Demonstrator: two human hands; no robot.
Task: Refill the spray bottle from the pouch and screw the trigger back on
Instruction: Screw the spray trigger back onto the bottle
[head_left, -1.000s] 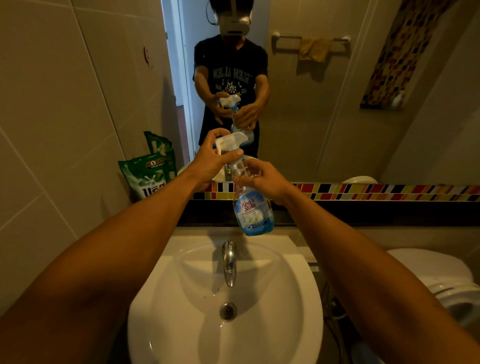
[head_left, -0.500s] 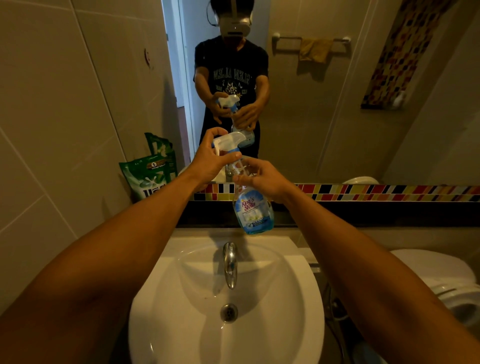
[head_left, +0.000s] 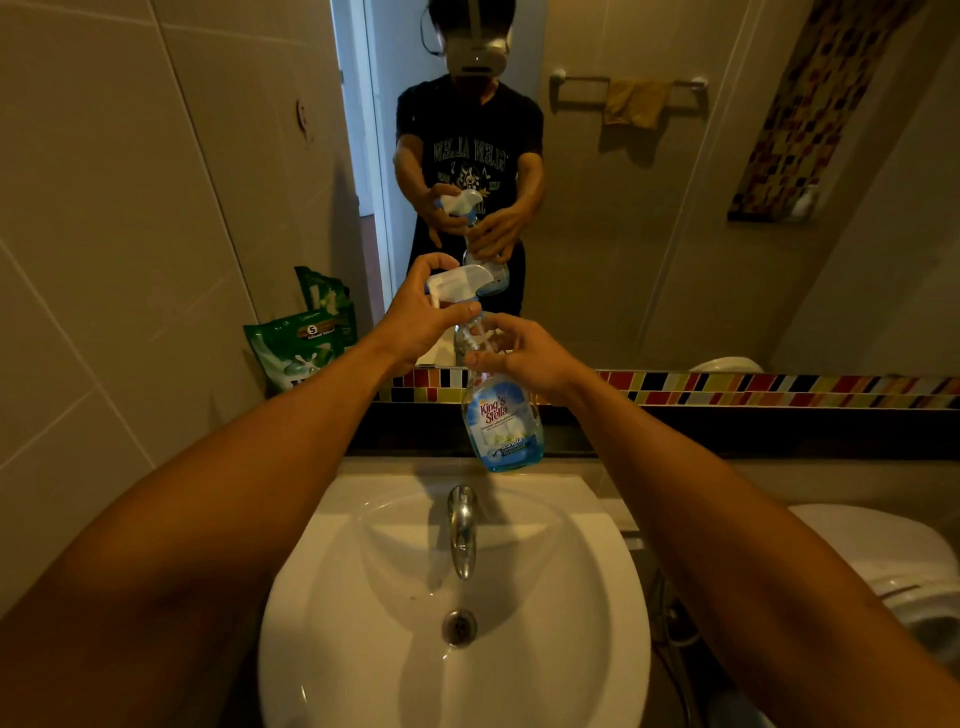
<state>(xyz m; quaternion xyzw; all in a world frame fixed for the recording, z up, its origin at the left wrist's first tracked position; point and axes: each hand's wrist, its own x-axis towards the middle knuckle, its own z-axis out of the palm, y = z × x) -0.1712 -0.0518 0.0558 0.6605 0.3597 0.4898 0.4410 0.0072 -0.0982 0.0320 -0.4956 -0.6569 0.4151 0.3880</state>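
I hold a clear spray bottle with a blue label and blue liquid in its lower part above the back of the sink. My right hand grips its upper body near the neck. My left hand is closed around the white trigger head, which sits on top of the bottle's neck. A green refill pouch leans against the tiled wall on the ledge at the left, apart from both hands.
A white basin with a chrome tap lies below the bottle. A mirror behind reflects a person holding the bottle. A toilet stands at the right. A strip of coloured tiles runs along the ledge.
The bottle and both hands stay almost in place. My left hand has shifted slightly around the trigger head, fingers a little further over it.
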